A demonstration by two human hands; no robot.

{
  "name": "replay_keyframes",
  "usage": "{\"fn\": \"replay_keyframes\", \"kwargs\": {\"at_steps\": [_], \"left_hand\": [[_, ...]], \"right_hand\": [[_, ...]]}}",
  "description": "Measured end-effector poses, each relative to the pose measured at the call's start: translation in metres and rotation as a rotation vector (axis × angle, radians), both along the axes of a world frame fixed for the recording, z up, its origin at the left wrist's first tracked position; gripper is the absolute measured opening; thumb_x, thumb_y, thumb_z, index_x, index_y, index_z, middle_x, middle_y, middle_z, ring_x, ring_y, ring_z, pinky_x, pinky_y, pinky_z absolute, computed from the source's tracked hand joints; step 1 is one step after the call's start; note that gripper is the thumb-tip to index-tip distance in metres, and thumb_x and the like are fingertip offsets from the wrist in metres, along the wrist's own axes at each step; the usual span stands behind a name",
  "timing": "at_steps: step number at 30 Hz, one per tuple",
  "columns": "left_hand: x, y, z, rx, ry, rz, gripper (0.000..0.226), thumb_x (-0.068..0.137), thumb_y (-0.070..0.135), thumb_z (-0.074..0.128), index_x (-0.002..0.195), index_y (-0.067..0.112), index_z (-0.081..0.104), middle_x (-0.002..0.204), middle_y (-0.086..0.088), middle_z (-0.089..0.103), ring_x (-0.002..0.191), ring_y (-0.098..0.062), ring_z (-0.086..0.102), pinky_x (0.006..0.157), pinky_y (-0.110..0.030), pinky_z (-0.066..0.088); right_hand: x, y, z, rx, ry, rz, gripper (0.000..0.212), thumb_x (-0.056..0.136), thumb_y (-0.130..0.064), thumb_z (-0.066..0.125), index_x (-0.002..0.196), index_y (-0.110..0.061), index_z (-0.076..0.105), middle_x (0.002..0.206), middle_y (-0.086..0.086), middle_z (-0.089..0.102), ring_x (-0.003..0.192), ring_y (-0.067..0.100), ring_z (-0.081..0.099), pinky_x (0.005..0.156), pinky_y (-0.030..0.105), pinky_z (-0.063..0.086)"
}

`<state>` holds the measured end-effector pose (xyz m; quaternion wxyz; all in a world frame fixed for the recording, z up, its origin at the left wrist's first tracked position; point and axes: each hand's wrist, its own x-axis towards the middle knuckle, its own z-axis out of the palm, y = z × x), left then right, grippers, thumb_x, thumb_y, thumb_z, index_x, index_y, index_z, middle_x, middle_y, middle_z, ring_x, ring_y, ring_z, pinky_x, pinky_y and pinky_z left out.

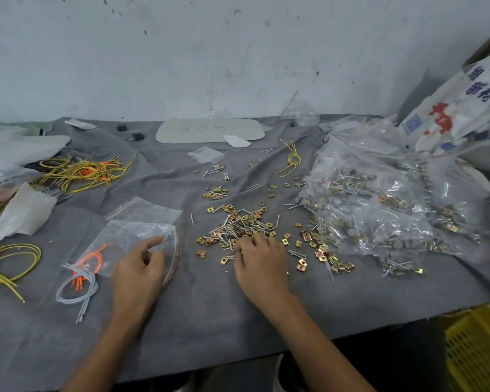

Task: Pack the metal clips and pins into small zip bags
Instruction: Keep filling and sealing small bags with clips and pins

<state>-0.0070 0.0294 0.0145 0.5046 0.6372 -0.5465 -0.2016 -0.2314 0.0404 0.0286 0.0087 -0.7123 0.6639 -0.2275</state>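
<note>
A loose pile of brass-coloured metal clips and silver pins (239, 223) lies on the grey cloth at the middle. My right hand (259, 261) rests on the pile's near edge, fingers curled down into the pieces; whether it pinches any is hidden. A small clear zip bag (125, 244) with a red seal line lies to the left, with orange cords under it. My left hand (140, 267) holds the bag's open mouth, thumb and fingers at the rim. A second empty zip bag (149, 212) lies just behind it.
Large clear bags of packed clips and pins (379, 210) are heaped at the right. Yellow and orange cords (82, 172) lie at the left, with a yellow loop (12, 261) and grey cords (79, 287) nearer. A yellow crate (478, 352) stands below the table's right edge.
</note>
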Motion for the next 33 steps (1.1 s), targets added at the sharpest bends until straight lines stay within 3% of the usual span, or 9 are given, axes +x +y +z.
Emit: {"fn": "replay_keyframes", "kwargs": {"at_steps": [7,12,18,22,26,33], "left_hand": [[0.001,-0.001,-0.002,-0.005,-0.004,0.006,0.045,0.079,0.033,0.046,0.115,0.024,0.072,0.051,0.001,0.05,0.046,-0.013,0.042,0.052,-0.03,0.038],[0.001,-0.001,0.0,-0.002,-0.016,0.005,0.044,0.079,0.034,0.046,0.114,0.023,0.072,0.052,-0.001,0.052,0.045,-0.008,0.042,0.049,-0.024,0.037],[-0.002,0.001,0.003,-0.001,-0.012,0.003,0.043,0.079,0.033,0.047,0.112,0.024,0.073,0.054,-0.002,0.054,0.045,-0.007,0.044,0.049,-0.021,0.037],[-0.001,0.001,0.003,0.018,-0.006,0.008,0.043,0.078,0.034,0.047,0.111,0.026,0.073,0.055,-0.004,0.055,0.048,-0.013,0.045,0.054,-0.034,0.042],[-0.001,0.0,0.002,0.017,-0.011,0.021,0.043,0.078,0.033,0.047,0.111,0.026,0.073,0.057,-0.008,0.059,0.049,-0.016,0.048,0.055,-0.036,0.042],[-0.001,-0.001,0.001,0.019,-0.004,0.02,0.042,0.078,0.033,0.047,0.11,0.026,0.073,0.057,-0.008,0.057,0.047,-0.01,0.044,0.053,-0.034,0.041]], "right_hand": [[-0.008,0.01,-0.002,-0.046,-0.021,0.065,0.02,0.1,-0.032,0.05,0.109,-0.026,0.066,0.109,-0.005,0.059,0.103,0.018,0.051,0.092,0.034,0.039],[-0.006,0.005,0.0,-0.009,0.039,0.05,0.025,0.104,-0.033,0.04,0.116,-0.025,0.061,0.117,-0.004,0.057,0.109,0.02,0.049,0.094,0.035,0.036],[-0.005,0.001,0.003,0.045,0.075,0.07,0.023,0.104,-0.034,0.042,0.117,-0.023,0.057,0.123,-0.002,0.055,0.113,0.023,0.048,0.096,0.038,0.037],[0.002,-0.004,0.002,0.068,0.108,0.037,0.023,0.103,-0.026,0.044,0.123,-0.017,0.052,0.127,0.004,0.052,0.115,0.025,0.046,0.097,0.039,0.036],[0.01,-0.008,0.001,0.077,0.125,0.012,0.02,0.102,-0.021,0.043,0.121,-0.014,0.048,0.127,0.007,0.051,0.113,0.026,0.045,0.097,0.039,0.035],[0.035,-0.001,0.013,-0.067,-0.085,0.093,0.009,0.102,-0.014,0.041,0.103,-0.017,0.05,0.102,0.002,0.058,0.092,0.023,0.046,0.084,0.037,0.036]]}}
